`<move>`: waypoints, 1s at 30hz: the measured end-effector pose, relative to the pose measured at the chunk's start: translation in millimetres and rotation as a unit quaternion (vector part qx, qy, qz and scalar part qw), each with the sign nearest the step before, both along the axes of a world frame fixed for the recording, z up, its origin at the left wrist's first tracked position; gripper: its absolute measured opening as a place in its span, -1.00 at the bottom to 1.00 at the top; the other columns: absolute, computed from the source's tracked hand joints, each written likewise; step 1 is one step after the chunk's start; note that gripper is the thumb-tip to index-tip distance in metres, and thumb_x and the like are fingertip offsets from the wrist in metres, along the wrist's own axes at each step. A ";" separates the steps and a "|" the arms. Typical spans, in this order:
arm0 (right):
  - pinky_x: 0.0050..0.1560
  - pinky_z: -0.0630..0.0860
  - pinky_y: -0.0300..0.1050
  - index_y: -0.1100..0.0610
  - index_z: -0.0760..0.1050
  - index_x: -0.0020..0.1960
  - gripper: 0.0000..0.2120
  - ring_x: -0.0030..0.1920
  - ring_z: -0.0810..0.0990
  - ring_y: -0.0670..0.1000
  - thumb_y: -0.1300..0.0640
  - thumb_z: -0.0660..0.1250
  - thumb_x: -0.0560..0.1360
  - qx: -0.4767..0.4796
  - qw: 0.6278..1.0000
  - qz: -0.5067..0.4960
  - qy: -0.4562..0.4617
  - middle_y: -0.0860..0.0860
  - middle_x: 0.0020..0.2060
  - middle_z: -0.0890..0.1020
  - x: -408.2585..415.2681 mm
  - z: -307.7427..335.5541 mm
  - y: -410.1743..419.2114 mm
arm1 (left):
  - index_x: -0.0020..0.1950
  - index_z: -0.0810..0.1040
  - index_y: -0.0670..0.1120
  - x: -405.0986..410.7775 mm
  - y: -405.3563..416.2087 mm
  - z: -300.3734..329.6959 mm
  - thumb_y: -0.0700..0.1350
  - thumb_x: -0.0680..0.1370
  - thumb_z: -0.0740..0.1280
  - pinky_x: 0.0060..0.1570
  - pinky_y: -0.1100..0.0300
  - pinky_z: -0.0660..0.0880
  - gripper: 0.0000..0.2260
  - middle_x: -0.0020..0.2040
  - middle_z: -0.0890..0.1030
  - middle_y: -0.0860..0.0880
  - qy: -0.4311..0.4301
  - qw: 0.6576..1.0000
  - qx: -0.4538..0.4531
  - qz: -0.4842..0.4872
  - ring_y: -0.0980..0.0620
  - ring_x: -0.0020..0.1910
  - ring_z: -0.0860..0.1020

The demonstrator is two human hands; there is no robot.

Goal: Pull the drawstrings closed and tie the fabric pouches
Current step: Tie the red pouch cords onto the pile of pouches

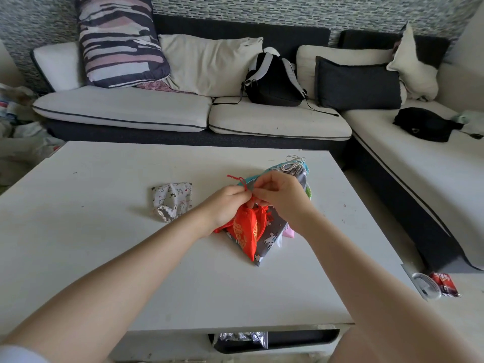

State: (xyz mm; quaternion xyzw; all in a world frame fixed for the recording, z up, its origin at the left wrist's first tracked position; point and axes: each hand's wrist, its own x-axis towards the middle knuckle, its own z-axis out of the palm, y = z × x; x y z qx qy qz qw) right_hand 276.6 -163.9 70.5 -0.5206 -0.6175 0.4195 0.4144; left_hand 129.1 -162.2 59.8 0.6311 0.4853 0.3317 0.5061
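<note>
A red pouch [247, 231] with gold print hangs between my hands just above the white table [104, 231], its neck gathered. My left hand [225, 205] and my right hand [280, 195] both pinch its red drawstring [237, 179] at the neck, with a loose cord end sticking up to the left. Under the red pouch lies a stack of pouches, a grey patterned one [272, 239] on top, with white cords [294, 163] at its far end. A white animal-print pouch [172, 200] lies to the left with its neck gathered.
A sofa [157, 111] with cushions and a black backpack [272, 82] stands behind the table. A black bag [424, 124] lies on the right seat. A clear lid and a red packet [445, 284] sit by the table's right edge.
</note>
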 end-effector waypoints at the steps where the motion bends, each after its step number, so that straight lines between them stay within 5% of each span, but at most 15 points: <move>1: -0.33 0.53 -0.31 0.12 0.47 -0.25 -0.78 -0.43 0.54 -0.07 0.41 0.33 0.43 0.000 1.000 0.003 0.010 0.13 -0.38 0.59 1.5 -0.5 -0.2 | -0.37 0.46 -0.02 -0.2 0.2 -1.1 -0.13 0.59 0.17 -0.35 0.27 0.31 -0.68 -0.49 0.48 0.15 -0.014 1.000 -0.011 0.013 0.24 -0.48 0.41; 8: -0.20 0.54 -0.25 0.04 0.50 -0.23 -0.77 -0.33 0.57 -0.07 0.36 0.33 0.42 0.012 0.994 0.042 -0.102 0.00 -0.34 0.64 5.1 -0.2 -1.1 | -0.40 0.51 -0.02 3.8 -4.0 -7.3 -0.11 0.54 0.23 -0.09 0.12 0.36 -0.70 -0.41 0.54 0.08 -0.103 0.986 -0.110 0.066 0.05 -0.28 0.48; 11: -0.20 0.43 -0.48 0.01 0.51 -0.20 -0.80 -0.30 0.56 -0.27 0.31 0.39 0.38 0.078 0.982 0.039 -0.168 -0.15 -0.32 0.62 2.1 5.6 -1.3 | -0.35 0.54 -0.02 2.0 -3.6 -3.6 -0.09 0.55 0.24 -0.16 0.17 0.40 -0.73 -0.39 0.56 0.08 -0.117 0.986 -0.104 0.058 0.08 -0.30 0.50; 14: -0.10 0.50 -0.34 0.04 0.50 -0.12 -0.78 -0.22 0.61 -0.13 0.28 0.45 0.35 0.103 0.978 0.045 -0.175 -0.03 -0.21 0.66 -1.3 9.4 -1.2 | -0.21 0.57 -0.03 0.0 -3.8 -0.1 -0.08 0.56 0.24 -0.23 0.23 0.42 -0.81 -0.31 0.56 0.00 -0.123 0.987 -0.093 0.046 0.09 -0.32 0.51; 18: -0.01 0.55 -0.01 0.16 0.53 -0.06 -0.78 -0.14 0.64 0.11 0.33 0.44 0.34 0.103 0.976 0.058 -0.185 0.09 -0.19 0.66 -5.0 13.1 -1.2 | -0.19 0.59 -0.04 -6.4 -4.5 -2.2 -0.07 0.56 0.26 -0.07 0.15 0.45 -0.82 -0.22 0.59 -0.03 -0.087 0.992 -0.078 0.051 0.03 -0.19 0.53; 21: -0.05 0.56 -0.04 0.14 0.52 -0.09 -0.80 -0.19 0.63 0.07 0.33 0.44 0.34 0.108 0.974 0.048 -0.196 0.02 -0.25 0.63 -6.8 13.8 -1.3 | -0.19 0.59 -0.04 -10.3 -4.0 -2.8 -0.08 0.56 0.26 0.02 0.13 0.48 -0.83 -0.20 0.59 -0.01 -0.073 0.993 -0.081 0.044 0.05 -0.14 0.54; 25: -0.10 0.54 -0.15 0.08 0.47 -0.14 -0.80 -0.24 0.56 -0.02 0.33 0.41 0.36 0.119 0.975 0.018 -0.188 0.00 -0.25 0.60 -6.3 10.8 -1.5 | -0.21 0.58 -0.07 -12.9 -3.9 2.1 -0.21 0.55 0.27 -0.15 0.22 0.61 -0.84 -0.20 0.57 -0.05 -0.065 0.996 -0.050 0.027 0.07 -0.21 0.56; 28: -0.15 0.47 -0.30 0.13 0.53 -0.07 -0.84 -0.26 0.54 -0.05 0.32 0.38 0.39 0.153 0.968 0.004 -0.198 -0.02 -0.25 0.59 -7.9 4.2 -6.6 | -0.19 0.58 -0.02 -16.5 -5.6 7.2 -0.22 0.52 0.32 -0.27 0.32 0.58 -0.86 -0.17 0.63 -0.10 0.010 0.999 0.030 0.028 0.11 -0.30 0.64; 30: -0.13 0.48 -0.21 0.18 0.57 0.02 -0.80 -0.24 0.57 0.01 0.32 0.37 0.40 0.188 0.959 -0.001 -0.213 0.02 -0.23 0.63 -10.0 0.6 -10.9 | -0.13 0.60 -0.03 -16.5 -6.9 9.0 -0.22 0.51 0.33 -0.24 0.25 0.60 -0.89 -0.16 0.66 -0.10 0.071 0.994 0.079 0.038 0.05 -0.30 0.66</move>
